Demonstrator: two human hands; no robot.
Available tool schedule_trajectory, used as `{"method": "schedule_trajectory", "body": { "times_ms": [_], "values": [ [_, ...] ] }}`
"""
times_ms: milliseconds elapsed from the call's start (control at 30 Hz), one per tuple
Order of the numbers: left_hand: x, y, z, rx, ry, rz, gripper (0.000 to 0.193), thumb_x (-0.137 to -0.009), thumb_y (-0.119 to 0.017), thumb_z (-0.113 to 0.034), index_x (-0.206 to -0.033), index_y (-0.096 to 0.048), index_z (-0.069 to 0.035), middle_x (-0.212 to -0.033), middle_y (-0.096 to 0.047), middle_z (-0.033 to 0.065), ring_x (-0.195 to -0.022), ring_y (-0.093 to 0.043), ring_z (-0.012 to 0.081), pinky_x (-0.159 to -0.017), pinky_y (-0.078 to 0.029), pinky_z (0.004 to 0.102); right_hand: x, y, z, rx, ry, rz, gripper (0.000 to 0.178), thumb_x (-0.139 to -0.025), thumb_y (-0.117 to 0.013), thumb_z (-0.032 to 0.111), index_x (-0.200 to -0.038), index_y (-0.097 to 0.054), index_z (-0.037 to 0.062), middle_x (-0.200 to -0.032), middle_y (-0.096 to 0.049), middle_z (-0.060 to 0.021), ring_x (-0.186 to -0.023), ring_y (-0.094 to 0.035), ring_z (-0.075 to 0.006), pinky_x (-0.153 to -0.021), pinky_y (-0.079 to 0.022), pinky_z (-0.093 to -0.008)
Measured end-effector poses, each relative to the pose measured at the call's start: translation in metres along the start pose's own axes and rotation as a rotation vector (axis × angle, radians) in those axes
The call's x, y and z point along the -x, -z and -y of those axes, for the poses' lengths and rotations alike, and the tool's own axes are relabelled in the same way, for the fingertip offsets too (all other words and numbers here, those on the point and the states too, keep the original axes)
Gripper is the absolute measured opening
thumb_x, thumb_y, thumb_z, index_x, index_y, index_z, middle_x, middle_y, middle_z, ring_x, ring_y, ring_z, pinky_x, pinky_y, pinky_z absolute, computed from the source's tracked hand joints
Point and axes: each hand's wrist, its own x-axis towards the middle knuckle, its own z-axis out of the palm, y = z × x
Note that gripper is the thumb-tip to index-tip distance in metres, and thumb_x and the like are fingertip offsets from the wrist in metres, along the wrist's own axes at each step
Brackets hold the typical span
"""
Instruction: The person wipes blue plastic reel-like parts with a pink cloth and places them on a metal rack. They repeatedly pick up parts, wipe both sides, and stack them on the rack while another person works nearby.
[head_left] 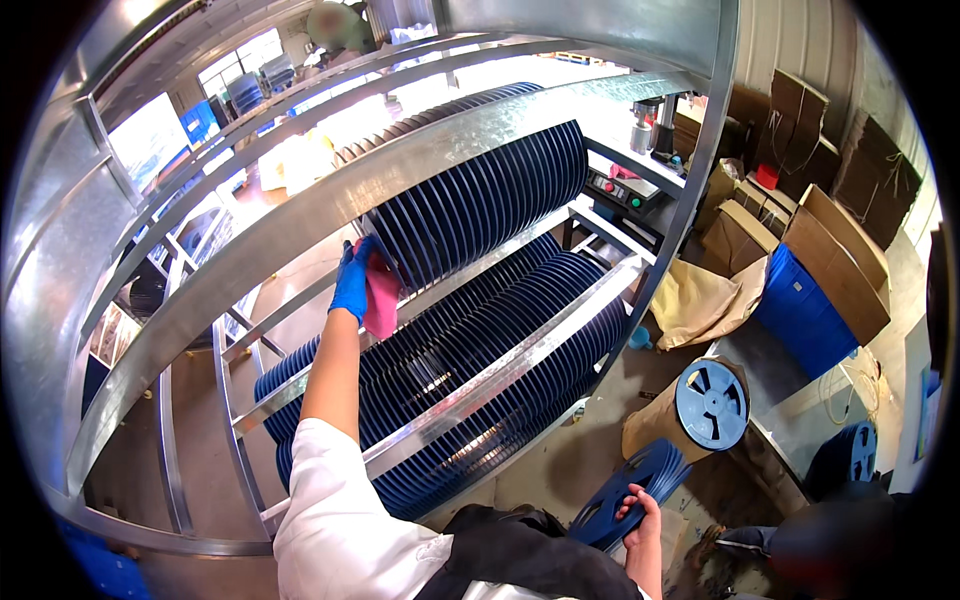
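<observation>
The left hand (pixel 352 280), in a blue glove, is raised to the upper row of dark blue reels (pixel 480 200) racked on edge in a metal rack (pixel 300 215). Its fingers press a pink cloth (pixel 381 295) flat against the near end of that row, so the reels lie straight ahead of the fingers and just to their right, touching the cloth. The row's long axis runs from the hand up and away to the right, between two slanted rails. Whether the fingers are spread or together under the glove I cannot tell; they hold the cloth by pressing, not by a clear pinch. A lower row of reels (pixel 470 360) lies parallel beneath, from the rack's lower left toward its right post. The right hand (pixel 643 508), bare, hangs low at the picture's bottom edge, well apart from the rack, its fingers curled round the rim of loose reels (pixel 632 490) held on edge beside the person's hip. The left hand is by far the nearer to the racked rows. Right of the rack, the floor carries a lighter blue reel (pixel 711 404) lying on a brown sack, a blue bin (pixel 800 310), flattened cardboard boxes (pixel 835 240), and more reels (pixel 845 455) on a grey slab. The room is a workshop with bright windows far left.
</observation>
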Motion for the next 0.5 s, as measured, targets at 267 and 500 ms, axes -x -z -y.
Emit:
{"method": "schedule_trajectory", "body": {
  "times_ms": [267, 500],
  "values": [
    [-0.009, -0.007, 0.009, 0.108, -0.034, 0.031, 0.050, -0.091, -0.061, -0.035, -0.126, -0.054, -0.001, -0.118, -0.061, 0.0101, -0.104, -0.058, 0.0215, -0.093, -0.045, 0.0315, 0.002, -0.010, 0.001, 0.035, 0.000, 0.013, 0.034, -0.079, -0.063, 0.023, -0.108, -0.059, 0.0054, -0.073, -0.063, -0.0062, -0.059, -0.057, -0.0160, -0.055, -0.048, -0.0306],
    [-0.013, -0.006, 0.015, 0.092, 0.000, 0.009, 0.050, -0.091, -0.061, -0.034, -0.127, -0.053, 0.000, -0.118, -0.061, 0.0118, -0.104, -0.059, 0.0219, -0.092, -0.046, 0.0322, -0.001, -0.008, 0.005, 0.053, 0.023, -0.030, 0.036, -0.080, -0.064, 0.022, -0.112, -0.058, 0.0068, -0.076, -0.064, -0.0067, -0.060, -0.058, -0.0158, -0.055, -0.049, -0.0304]
  ]
}}
